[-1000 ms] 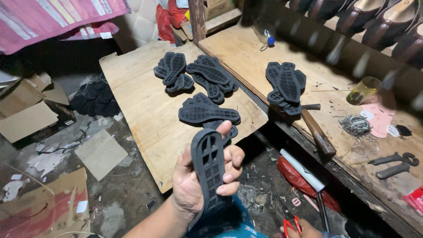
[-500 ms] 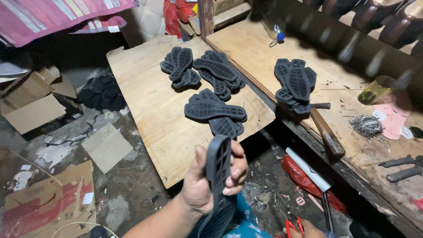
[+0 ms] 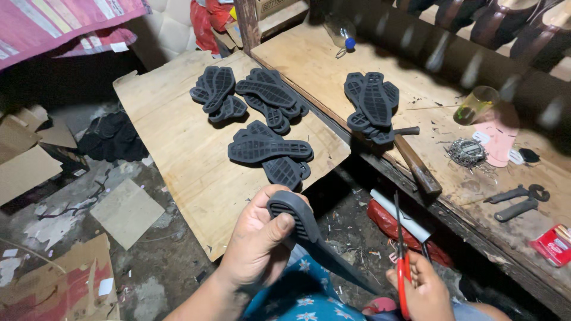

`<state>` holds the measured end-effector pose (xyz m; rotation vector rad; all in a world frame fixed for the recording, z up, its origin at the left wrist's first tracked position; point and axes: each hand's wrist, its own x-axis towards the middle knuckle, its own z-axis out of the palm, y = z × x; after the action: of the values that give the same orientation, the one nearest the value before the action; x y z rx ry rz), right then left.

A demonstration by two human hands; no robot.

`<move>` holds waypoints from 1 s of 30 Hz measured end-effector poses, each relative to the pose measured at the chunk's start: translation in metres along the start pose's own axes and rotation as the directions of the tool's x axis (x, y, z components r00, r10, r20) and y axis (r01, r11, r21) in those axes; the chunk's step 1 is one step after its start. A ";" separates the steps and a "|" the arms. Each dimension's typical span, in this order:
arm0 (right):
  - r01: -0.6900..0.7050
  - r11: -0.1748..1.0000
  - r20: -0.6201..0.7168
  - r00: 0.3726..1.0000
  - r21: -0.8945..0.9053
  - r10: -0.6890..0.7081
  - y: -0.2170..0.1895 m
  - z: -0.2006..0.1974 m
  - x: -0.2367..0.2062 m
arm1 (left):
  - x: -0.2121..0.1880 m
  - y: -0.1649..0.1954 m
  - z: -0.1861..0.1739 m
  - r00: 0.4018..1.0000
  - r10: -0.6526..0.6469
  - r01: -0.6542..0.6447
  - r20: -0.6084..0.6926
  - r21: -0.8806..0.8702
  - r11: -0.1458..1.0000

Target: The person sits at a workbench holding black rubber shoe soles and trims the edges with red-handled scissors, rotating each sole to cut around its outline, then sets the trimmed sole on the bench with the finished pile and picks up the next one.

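**Sole in one hand, scissors in the other**

At lower centre the left hand (image 3: 257, 246) clasps a black rubber sole (image 3: 303, 229) edge-on, thumb pressed over its rim. At lower right the right hand (image 3: 423, 292) closes around red-handled scissors (image 3: 401, 255), blades pointing up. More soles (image 3: 269, 148) lie heaped on the wooden board (image 3: 172, 137) above.

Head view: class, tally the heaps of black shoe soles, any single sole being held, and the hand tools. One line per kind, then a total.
Heaps of black soles: 4
Single black sole in the left hand: 1
Hammer: 1
Pincers: 1
Red-handled scissors in the right hand: 1
Total: 8
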<state>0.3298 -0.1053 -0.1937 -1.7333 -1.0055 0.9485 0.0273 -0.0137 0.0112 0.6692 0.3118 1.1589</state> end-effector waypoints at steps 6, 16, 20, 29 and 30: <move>0.374 0.866 0.095 0.927 -0.332 -0.364 -0.098 -0.019 -0.022 | -0.001 -0.008 -0.003 0.985 -0.037 0.080 0.168 -0.259 0.963; 0.645 0.646 0.254 0.760 -0.409 -0.598 -0.156 0.000 -0.050 | -0.009 -0.009 -0.009 0.997 -0.013 0.032 0.075 -0.253 0.967; 0.637 0.635 0.235 0.763 -0.437 -0.603 -0.161 0.003 -0.053 | -0.011 -0.011 -0.011 0.998 -0.006 0.020 0.055 -0.254 0.967; 0.751 0.523 0.183 0.626 -0.404 -0.758 -0.155 0.004 -0.048 | -0.010 -0.013 -0.015 0.995 0.017 0.006 0.099 -0.231 0.973; 0.751 0.520 0.167 0.621 -0.406 -0.766 -0.155 0.005 -0.048 | -0.010 -0.013 -0.016 0.993 0.026 0.001 0.117 -0.228 0.974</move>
<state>0.2724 -0.1054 -0.0421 -1.3630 -1.8607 0.0936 0.0247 -0.0208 -0.0104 0.5359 0.0711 1.1411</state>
